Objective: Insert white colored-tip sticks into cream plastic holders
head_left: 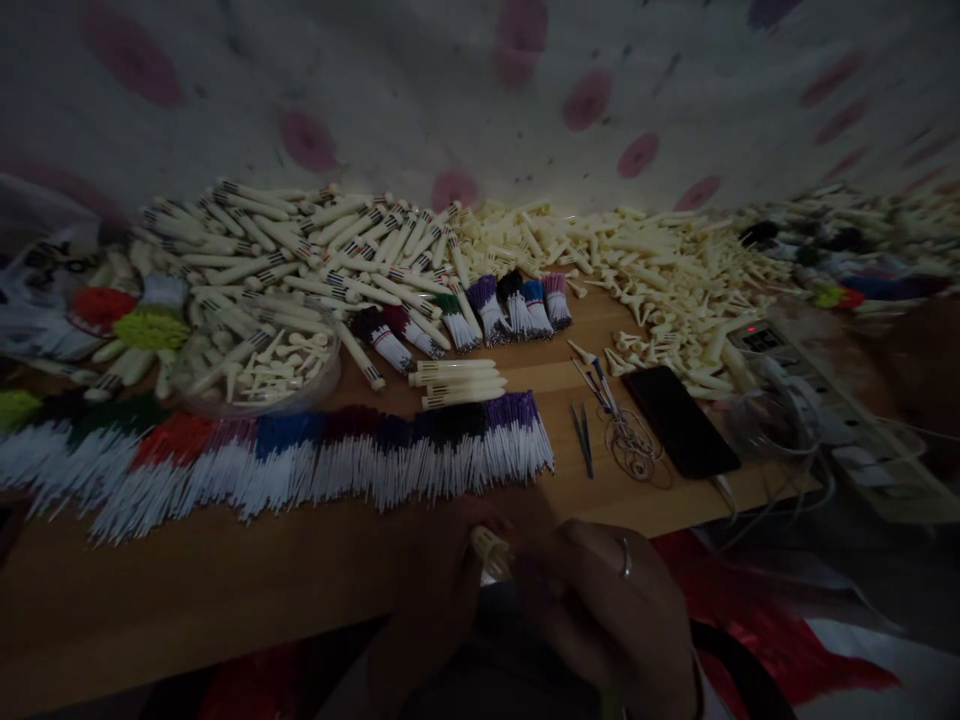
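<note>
Close to the table's front edge, my left hand (442, 570) is wrapped round a cream plastic pen barrel (492, 553), its slotted open end pointing toward my right hand. My right hand (619, 605), with a ring on one finger, is curled beside that end. Its fingertips are dark and blurred, so what they pinch is hidden. Just beyond lies a long row of white pen refills (435, 465) with coloured ends, sorted by colour. Several cream barrels (459, 382) lie side by side behind the row. Tweezers (582, 440) rest to the right.
Finished-looking multicolour pens (300, 235) are heaped at the back left, loose cream parts (667, 280) at the back right. A clear tub (281, 375) holds small cream pieces. Banded refill bundles (491, 310) stand mid-table. On the right are rubber bands (634, 445), a phone (679, 420) and a power strip (840, 410).
</note>
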A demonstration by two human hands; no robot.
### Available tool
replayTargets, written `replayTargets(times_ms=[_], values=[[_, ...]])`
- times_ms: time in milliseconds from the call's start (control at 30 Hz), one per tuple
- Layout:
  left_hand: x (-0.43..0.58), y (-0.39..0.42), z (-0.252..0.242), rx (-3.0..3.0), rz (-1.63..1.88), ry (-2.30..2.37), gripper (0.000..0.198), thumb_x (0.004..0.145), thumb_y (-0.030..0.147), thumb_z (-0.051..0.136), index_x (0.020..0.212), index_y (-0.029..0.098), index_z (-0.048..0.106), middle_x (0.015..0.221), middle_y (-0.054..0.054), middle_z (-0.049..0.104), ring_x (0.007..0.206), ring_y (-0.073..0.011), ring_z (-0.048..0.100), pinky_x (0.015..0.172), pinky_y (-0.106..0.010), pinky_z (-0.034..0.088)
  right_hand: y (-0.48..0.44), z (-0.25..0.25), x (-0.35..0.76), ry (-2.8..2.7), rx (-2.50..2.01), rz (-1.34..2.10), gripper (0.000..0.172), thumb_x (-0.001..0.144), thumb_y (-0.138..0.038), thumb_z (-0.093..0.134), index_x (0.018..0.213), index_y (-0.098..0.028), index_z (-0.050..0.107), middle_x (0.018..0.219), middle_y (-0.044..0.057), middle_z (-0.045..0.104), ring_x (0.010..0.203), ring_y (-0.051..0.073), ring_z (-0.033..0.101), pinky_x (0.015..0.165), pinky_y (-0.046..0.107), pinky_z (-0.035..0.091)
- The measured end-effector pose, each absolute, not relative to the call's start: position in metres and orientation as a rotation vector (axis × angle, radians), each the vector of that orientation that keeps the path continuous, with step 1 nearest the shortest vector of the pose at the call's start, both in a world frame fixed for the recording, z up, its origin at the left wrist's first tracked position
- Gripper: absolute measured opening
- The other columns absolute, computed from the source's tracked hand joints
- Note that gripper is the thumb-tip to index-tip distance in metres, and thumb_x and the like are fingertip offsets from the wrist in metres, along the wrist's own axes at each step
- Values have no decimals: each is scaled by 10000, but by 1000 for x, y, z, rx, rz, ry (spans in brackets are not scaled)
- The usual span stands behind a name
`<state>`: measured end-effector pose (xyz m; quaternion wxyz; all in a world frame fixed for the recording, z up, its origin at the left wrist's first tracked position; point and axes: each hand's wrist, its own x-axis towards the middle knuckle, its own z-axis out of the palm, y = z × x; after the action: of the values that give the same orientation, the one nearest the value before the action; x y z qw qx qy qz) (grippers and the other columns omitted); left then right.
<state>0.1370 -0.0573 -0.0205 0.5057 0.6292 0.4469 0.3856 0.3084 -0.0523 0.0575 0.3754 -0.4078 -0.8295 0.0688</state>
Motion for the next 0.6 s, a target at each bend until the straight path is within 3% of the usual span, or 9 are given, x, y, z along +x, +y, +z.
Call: replayTargets(times_ms=[167,267,433,600], values=[[140,-60,-23,1485,916,1138,179,989,221,431,1057,246,595,1013,-44,660,949,-213,619,850,-325,488,-53,61,311,-2078,-1163,241,89,994,-272,546,1021,-218,611,592,-65,546,453,99,524,442,237,355],[143,-59,-29,1493,940,1215,185,973,189,421,1011,245,593,972,-41,655,902,-207,617,799,-311,497,-56,61,315,-1930,-1254,278,132,970,-303,574,1074,-236,619,590,-79,524,455,88,531,431,203,372],[143,-57,-25,1558,927,1242,158,984,209,440,1009,244,593,1014,-53,682,970,-220,645,836,-336,521,-52,42,325,-1733,-1430,277,68,946,-180,600,936,-236,638,690,-38,659,559,108,615,520,203,454],[133,-51,-19,1701,721,1163,151,999,291,522,1089,248,637,1107,-69,685,1005,-224,653,899,-406,553,-26,12,341,-1693,-1818,417,230,966,-337,536,945,-166,689,761,46,732,626,177,669,592,281,498]])
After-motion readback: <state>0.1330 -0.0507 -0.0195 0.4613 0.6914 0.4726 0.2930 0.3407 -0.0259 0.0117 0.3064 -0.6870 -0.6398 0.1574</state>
